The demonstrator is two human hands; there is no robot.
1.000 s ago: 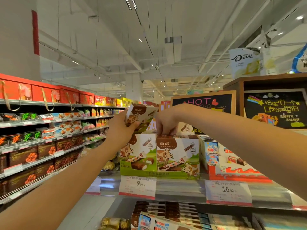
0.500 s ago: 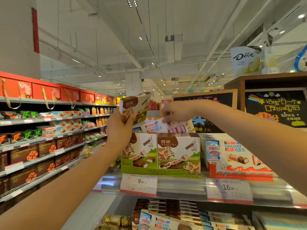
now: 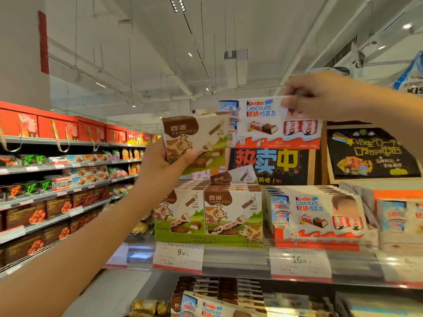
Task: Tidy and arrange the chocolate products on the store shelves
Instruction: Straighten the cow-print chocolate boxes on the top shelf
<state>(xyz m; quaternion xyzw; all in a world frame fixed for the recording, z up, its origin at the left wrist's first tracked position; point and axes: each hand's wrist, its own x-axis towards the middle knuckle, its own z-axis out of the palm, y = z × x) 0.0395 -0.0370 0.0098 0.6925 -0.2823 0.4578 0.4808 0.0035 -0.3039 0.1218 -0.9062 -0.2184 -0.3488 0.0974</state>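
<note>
1. Left hand point(image 3: 160, 163) raised above the shelf point(image 3: 240, 257), fingers curled round a cow-print chocolate box point(image 3: 194, 143); the box is tilted, front facing the camera, clear of the stock below.
2. Right hand point(image 3: 320, 97) raised higher, to the right; thumb and fingers pinch the top edge of a Kinder chocolate pack point(image 3: 274, 124). The pack hangs flat, front to the camera, in front of the black chalkboard sign point(image 3: 272, 165).
3. The two held items sit just beside each other; the box's right edge overlaps the pack's left edge in the picture, real contact cannot be told.
4. On the shelf, below the left hand: a green display tray point(image 3: 208, 240) with two rows of the same cow-print boxes, upright, fronts out. One cow-print box point(image 3: 233, 176) sticks up tilted from the back of the right row.
5. Just right of the tray: a red display tray point(image 3: 315, 243) with a row of Kinder packs point(image 3: 320, 213), upright.
6. Further right: more pale boxes point(image 3: 398, 213), blurred.
7. Price tags on the shelf front: 9.90 point(image 3: 178, 255) under the cow boxes, 16.90 point(image 3: 299, 261) under the Kinder packs.
8. Lower shelf holds more Kinder packs point(image 3: 206, 305) and dark bars, partly cut off.
9. Left aisle: long shelves point(image 3: 57, 197) of dark and red boxes.
</note>
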